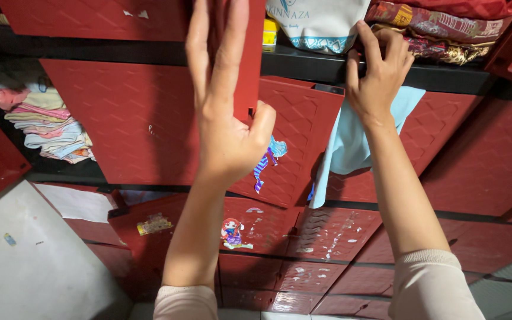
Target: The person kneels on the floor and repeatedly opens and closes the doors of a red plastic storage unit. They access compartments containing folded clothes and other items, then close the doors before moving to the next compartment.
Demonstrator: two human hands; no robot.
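My left hand (223, 101) is raised flat against the edge of an open red cabinet door (249, 53), fingers straight, thumb out toward a tilted red door panel (303, 124). It holds nothing. My right hand (379, 71) presses on the black shelf edge (445, 74) and pins a light blue cloth (345, 148) that hangs down over the red panels. Just above that hand, folded patterned fabrics (440, 29) and a white bag with teal trim (318, 24) lie on the upper shelf.
A stack of folded pastel clothes (48, 121) fills an open compartment at the left. Red plastic doors with worn stickers (232, 232) cover the lower rows. A white surface (25, 255) lies at the lower left. A small yellow container (269, 32) stands on the shelf.
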